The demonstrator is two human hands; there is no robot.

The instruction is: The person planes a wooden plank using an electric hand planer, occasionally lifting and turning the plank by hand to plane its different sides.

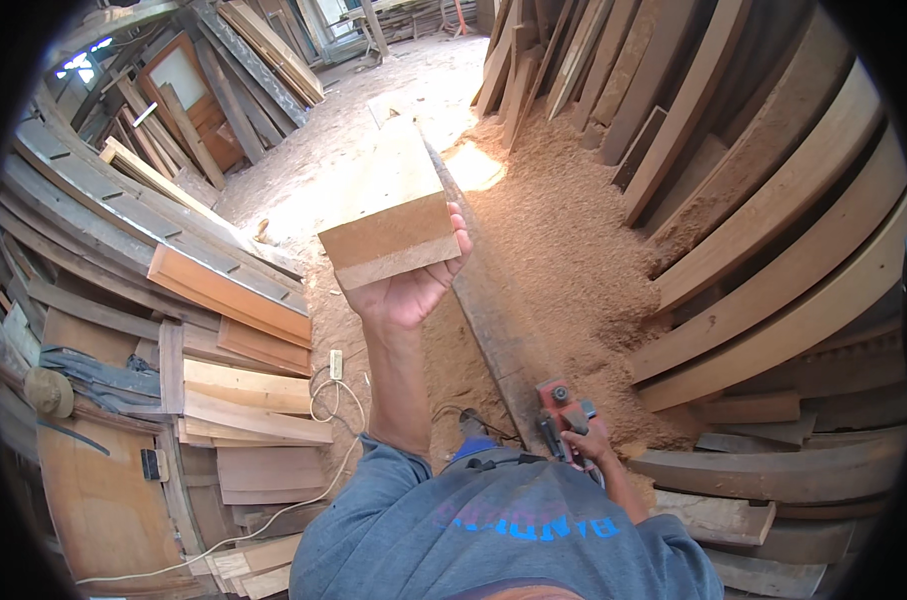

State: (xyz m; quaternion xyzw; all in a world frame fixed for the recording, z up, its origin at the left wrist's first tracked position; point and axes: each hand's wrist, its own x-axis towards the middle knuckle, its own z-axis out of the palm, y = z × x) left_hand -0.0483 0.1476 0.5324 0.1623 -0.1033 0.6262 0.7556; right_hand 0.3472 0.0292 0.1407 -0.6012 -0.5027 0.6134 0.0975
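Left hand: the left hand (pixel 410 288) is raised in front of the person, palm up, with its fingers curled around the near end of a thick wooden plank (pixel 391 205); the grip is closed on the wood, thumb side at the right edge of the end face.
Wooden plank: a pale, squared board, held up off the floor and pointing away from the person; its cut end face looks toward the camera, darker above and with a lighter strip along the bottom.
Right hand: the right hand (pixel 590 442) is low at the person's right side, wrapped tightly around the handle of a red power planer (pixel 560 408).
Power planer: red and dark, close to the near end of a long grey board (pixel 488 310) that runs along the floor; whether it rests on that board I cannot tell.
Floor: a thick drift of sawdust (pixel 563 230) spreads to the right of the grey board.
Right side: long planks (pixel 773 260) lean in rows against the wall, their lower ends in the sawdust.
Left side: stacked boards (pixel 243 400) and old door panels (pixel 188 100) pile up, well apart from both hands.
Cable: a white cord (pixel 325 470) with a plug block (pixel 335 364) trails over the floor just left of the raised forearm.
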